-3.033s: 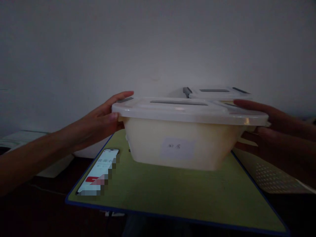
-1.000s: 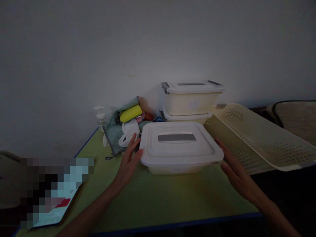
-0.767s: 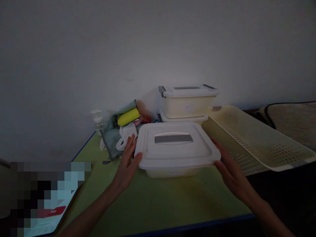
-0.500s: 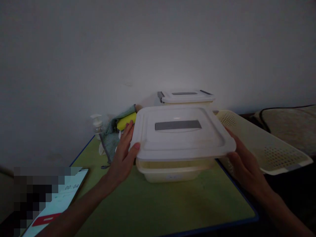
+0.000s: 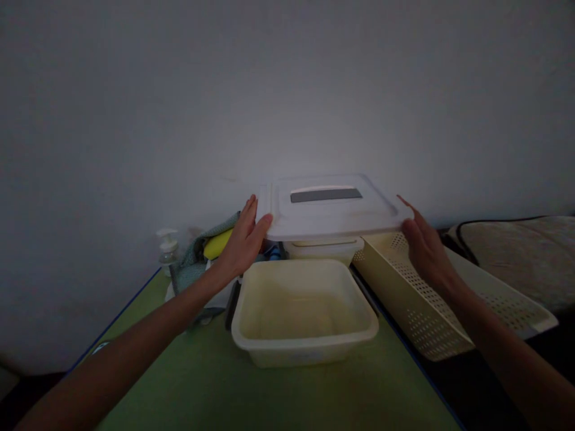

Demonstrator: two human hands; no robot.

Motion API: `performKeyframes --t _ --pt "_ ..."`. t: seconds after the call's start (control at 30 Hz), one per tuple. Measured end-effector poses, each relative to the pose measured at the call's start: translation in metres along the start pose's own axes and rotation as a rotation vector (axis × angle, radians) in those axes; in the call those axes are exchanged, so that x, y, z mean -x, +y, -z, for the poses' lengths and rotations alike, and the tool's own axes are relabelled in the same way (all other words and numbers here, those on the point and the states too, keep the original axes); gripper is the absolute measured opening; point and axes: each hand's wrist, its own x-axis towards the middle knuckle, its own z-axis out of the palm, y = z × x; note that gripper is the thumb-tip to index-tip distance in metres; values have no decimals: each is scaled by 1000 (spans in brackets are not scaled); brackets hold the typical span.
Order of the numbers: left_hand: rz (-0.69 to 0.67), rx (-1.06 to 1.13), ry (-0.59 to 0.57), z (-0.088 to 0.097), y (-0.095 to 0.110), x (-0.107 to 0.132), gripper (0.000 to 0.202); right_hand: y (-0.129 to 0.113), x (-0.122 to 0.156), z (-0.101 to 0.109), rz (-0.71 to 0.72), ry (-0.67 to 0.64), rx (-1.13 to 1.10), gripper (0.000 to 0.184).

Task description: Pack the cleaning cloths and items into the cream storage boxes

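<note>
Between my two hands is a white plastic lid [image 5: 332,218] with a grey handle strip, held roughly level by its short sides. My left hand [image 5: 247,239] grips the left edge, thumb on top. On the right edge, my right hand [image 5: 424,248] holds it with the fingers along the side. Below and nearer to me stands a cream plastic storage box [image 5: 305,353], its top uncovered and its inside bare. The lid is apart from this box and hangs over a second box [image 5: 321,249] behind it, mostly hidden.
A white perforated basket [image 5: 431,317] lies at the right beside the green table [image 5: 188,383]. Left of the boxes are a pump bottle [image 5: 168,248], a grey-green cloth bag [image 5: 191,272] and a yellow item [image 5: 218,243]. A pale wall stands behind.
Both hands have carried the lid away from me, off the near box and over the rear one. The near box's inside now shows. The phone at lower left has left the view.
</note>
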Motion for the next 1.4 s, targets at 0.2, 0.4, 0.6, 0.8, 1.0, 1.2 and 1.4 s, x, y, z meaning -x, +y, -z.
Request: performKeyframes --t 0.2,0.4,0.6,0.8,1.0,1.2,1.4 --pt "75 -52 17 -19 2 -30 58 35 -24 -16 -27 -27 -56 75" --pt "-7 -72 -40 -39 -12 -59 50 67 -43 -29 -52 -53 -113 68" --pt "19 -148 -62 -58 -37 -81 58 93 -61 -42 -57 -38 -142 67" --pt "32 -157 -70 -72 -50 -90 55 113 -73 -53 -71 -11 -183 61" --pt "-14 -11 -66 -79 -52 -89 59 125 -74 -60 -100 68 -193 59" --pt "-80 -118 -12 -80 -55 -95 52 126 -75 -62 -116 99 -242 53" --pt "-77 -193 -18 -80 -51 -96 50 129 -74 -63 -135 106 -273 45"
